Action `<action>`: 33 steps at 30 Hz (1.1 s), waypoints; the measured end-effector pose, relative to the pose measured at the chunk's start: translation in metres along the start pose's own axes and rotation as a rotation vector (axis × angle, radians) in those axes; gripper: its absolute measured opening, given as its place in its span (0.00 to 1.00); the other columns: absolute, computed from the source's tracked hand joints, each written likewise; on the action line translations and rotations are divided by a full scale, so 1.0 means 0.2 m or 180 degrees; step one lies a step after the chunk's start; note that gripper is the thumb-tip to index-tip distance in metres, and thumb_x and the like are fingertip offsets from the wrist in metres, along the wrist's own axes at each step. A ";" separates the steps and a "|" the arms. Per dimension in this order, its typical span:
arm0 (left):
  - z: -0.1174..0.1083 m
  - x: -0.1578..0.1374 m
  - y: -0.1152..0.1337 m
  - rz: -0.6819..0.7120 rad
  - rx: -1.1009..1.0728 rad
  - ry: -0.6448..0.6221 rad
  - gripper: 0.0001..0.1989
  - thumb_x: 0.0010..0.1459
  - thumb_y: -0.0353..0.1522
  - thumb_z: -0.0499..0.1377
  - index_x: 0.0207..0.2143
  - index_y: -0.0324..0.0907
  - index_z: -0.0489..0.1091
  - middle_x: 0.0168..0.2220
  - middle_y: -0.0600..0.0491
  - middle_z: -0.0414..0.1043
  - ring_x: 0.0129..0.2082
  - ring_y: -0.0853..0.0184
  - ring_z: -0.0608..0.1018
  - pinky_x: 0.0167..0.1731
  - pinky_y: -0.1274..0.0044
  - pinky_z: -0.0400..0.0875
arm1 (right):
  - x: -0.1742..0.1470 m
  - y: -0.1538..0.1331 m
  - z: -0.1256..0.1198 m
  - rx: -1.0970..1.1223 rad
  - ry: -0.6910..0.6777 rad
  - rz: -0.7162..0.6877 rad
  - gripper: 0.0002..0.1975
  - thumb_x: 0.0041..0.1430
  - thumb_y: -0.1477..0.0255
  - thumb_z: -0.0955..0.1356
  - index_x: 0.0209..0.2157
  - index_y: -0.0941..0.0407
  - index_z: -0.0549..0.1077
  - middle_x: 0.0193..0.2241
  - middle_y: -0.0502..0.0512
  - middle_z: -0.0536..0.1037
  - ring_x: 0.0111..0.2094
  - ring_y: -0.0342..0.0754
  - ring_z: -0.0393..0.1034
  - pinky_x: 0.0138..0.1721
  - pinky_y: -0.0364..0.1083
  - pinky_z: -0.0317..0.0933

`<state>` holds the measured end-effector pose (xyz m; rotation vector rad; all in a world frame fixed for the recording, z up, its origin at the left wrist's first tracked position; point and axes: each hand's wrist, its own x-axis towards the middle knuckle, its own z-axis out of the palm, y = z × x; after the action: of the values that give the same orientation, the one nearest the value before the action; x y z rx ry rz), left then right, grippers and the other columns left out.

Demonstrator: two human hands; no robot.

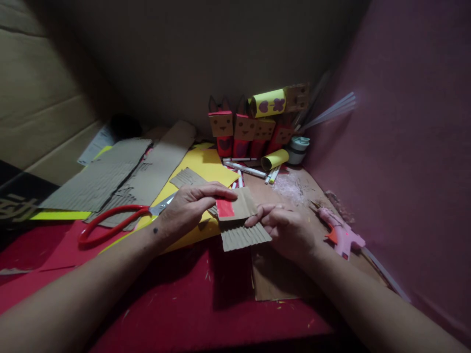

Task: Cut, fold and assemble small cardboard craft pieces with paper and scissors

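Observation:
Between my hands, above the red table, is a small brown cardboard piece (244, 205) with a red paper patch on its left side. Below it, and overlapped by it, is a corrugated cardboard strip (245, 238). My left hand (189, 206) grips the red-patched piece by its left edge, fingers across the top. My right hand (285, 225) is closed at the right side, its fingers pinching the corrugated strip close to the upper piece. Red-handled scissors (114, 224) lie left of my left hand, their blades partly hidden behind it.
Cardboard figures with drawn faces (221, 125) stand at the back, a yellow tube figure (270, 103) lying on top. Markers (246, 169), a yellow roll (275, 160) and a lidded jar (298, 149) are nearby. A pink glue gun (340, 233) rests right; cardboard sheets (99, 174) lie left.

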<state>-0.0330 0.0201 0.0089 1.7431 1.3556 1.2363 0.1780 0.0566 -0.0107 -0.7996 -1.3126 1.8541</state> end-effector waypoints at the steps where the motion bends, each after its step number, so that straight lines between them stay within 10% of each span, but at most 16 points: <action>1: -0.01 0.00 0.01 0.0122 0.0034 -0.0085 0.19 0.51 0.24 0.52 0.35 0.49 0.81 0.41 0.55 0.79 0.45 0.64 0.77 0.50 0.75 0.68 | -0.01 -0.01 0.00 -0.0035 0.0052 -0.0061 0.01 0.39 0.75 0.70 0.20 0.54 0.73 0.21 0.50 0.75 0.21 0.42 0.61 0.23 0.44 0.56; 12: 0.05 -0.02 0.06 0.0306 0.0088 -0.0155 0.04 0.55 0.31 0.60 0.34 0.41 0.75 0.36 0.54 0.75 0.36 0.69 0.77 0.37 0.80 0.71 | -0.01 -0.04 0.05 0.0333 0.0075 -0.0166 0.17 0.35 0.78 0.74 0.27 0.55 0.65 0.21 0.44 0.69 0.21 0.39 0.61 0.22 0.40 0.52; 18: 0.06 -0.03 0.02 0.0300 0.0180 -0.0086 0.18 0.57 0.32 0.59 0.51 0.42 0.70 0.47 0.50 0.75 0.42 0.66 0.77 0.43 0.77 0.72 | 0.00 -0.03 0.03 0.0407 -0.0079 -0.0094 0.21 0.43 0.74 0.73 0.40 0.53 0.67 0.28 0.48 0.73 0.26 0.44 0.67 0.28 0.44 0.59; 33: 0.12 -0.08 0.04 0.1106 0.1013 0.0154 0.16 0.58 0.26 0.55 0.49 0.42 0.70 0.46 0.47 0.77 0.43 0.64 0.78 0.46 0.73 0.71 | 0.03 -0.02 0.03 0.0686 -0.0213 0.0414 0.13 0.35 0.79 0.67 0.28 0.56 0.75 0.25 0.50 0.75 0.27 0.46 0.67 0.32 0.47 0.64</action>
<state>-0.0092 0.0047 0.0021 2.2597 1.3751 1.3030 0.1697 0.0590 -0.0057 -0.7285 -1.0986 2.0997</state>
